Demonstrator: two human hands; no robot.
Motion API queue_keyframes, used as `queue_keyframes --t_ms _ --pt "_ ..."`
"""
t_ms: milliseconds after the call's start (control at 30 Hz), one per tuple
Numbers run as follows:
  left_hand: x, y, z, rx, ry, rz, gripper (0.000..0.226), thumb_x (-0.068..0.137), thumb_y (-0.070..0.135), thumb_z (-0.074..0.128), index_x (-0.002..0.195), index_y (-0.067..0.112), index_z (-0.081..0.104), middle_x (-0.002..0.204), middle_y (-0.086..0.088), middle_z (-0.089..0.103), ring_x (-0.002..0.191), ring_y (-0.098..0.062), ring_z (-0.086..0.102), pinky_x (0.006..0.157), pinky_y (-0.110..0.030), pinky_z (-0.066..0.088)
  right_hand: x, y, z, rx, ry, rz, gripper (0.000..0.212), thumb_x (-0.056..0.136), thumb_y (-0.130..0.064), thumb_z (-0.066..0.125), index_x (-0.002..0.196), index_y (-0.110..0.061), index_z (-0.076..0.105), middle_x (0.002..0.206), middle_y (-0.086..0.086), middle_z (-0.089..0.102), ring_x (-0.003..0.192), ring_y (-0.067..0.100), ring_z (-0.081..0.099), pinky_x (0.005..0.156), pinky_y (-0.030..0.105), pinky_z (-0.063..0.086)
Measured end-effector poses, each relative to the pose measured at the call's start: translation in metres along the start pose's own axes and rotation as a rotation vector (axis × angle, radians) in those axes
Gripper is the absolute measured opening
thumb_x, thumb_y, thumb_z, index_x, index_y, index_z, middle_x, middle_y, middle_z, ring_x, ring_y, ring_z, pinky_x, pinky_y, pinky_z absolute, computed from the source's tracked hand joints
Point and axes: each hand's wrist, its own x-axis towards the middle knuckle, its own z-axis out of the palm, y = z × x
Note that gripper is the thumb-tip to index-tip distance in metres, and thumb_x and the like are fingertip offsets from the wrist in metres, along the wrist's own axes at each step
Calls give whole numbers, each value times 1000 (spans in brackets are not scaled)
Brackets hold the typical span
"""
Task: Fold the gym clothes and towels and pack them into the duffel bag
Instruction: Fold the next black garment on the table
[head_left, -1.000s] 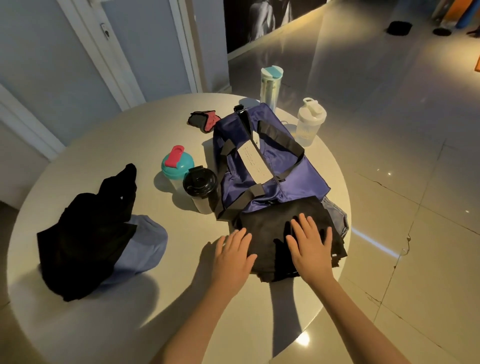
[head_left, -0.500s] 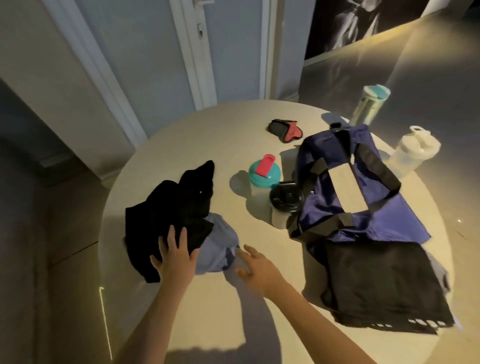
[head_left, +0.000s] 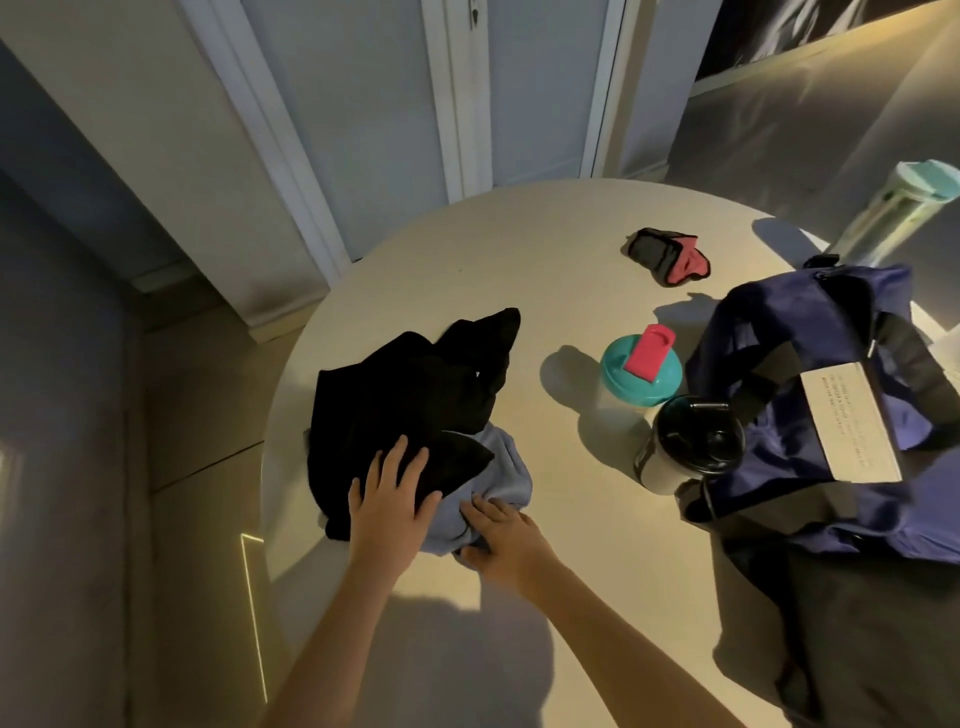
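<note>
Pressing your left hand (head_left: 392, 501) flat, fingers spread, on the black garment (head_left: 405, 395) near the table (head_left: 519, 249) left edge. Your right hand (head_left: 504, 535) pinches the blue garment (head_left: 501, 465) under it. The duffel bag (head_left: 857, 514) sits well to the right, apart from both hands.

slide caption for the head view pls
Left hand presses the black garment while the right hand pinches the light blue garment beneath it, navy duffel bag nearby.
</note>
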Motion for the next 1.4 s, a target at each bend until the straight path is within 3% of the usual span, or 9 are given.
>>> queue_keyframes --t_ms 133,200,300,400,533,700,867,1000,1400 --pt "12 1 -24 -298 194 -102 53 94 48 37 134 15 46 138 -6 44 123 -28 48 96 -48 45 -1 -6 -28 -55 311 77 53 79 -41 21 107 -23 62 110 -4 61 103 24 55 80 32 34" --pt "25 1 -36 -452 244 -268 58 95 44 45 142 12 33 144 -9 35 127 -28 43 98 -47 44 5 -8 -44 -1 428 79 57 85 -38 12 112 -22 60 114 -2 60 102 25 54 82 33 33" --pt "58 -10 -36 -582 90 -436 65 93 50 45 145 15 31 147 -8 34 130 -30 39 102 -51 40 30 -17 -70 343 442 64 40 100 -32 35 136 -20 44 140 3 43 116 25 51 92 32 39" --pt "77 -22 -31 -537 -74 -441 48 95 43 46 132 13 51 129 -10 53 120 -31 49 97 -45 43 62 -28 -91 447 297 88 57 99 -39 40 150 -25 19 156 4 15 136 25 32 105 35 32" --pt "80 -31 -33 -557 -58 -429 28 97 29 48 111 8 61 108 -7 61 104 -28 56 82 -34 42 90 -35 -90 274 203 141 59 95 -43 48 147 -25 26 148 11 31 130 35 37 106 40 36" --pt "76 -28 -48 -700 -53 -437 26 99 27 47 115 10 57 106 -3 59 103 -22 55 82 -27 37 89 -40 -96 327 347 132 31 92 -31 57 118 -14 58 118 8 52 104 26 54 84 30 42" --pt "79 -18 -87 -775 60 -361 21 99 29 44 104 13 56 93 -4 60 88 -20 58 79 -35 46 71 -55 -110 442 483 11 21 92 -27 57 104 -11 63 99 2 56 89 17 53 76 25 41" --pt "79 6 -135 -847 210 -283 22 99 28 44 97 10 57 86 -3 59 78 -13 56 66 -24 44 46 -77 -136 556 613 -80 15 92 -21 57 80 -12 55 72 -3 51 66 9 48 61 23 34" --pt "-15 96 -207 -1049 226 -199 22 98 33 46 99 18 61 90 3 63 86 -9 61 66 -14 47 -109 -68 -171 672 846 -141 3 89 -20 60 90 -21 58 83 -7 58 76 1 55 65 11 42"
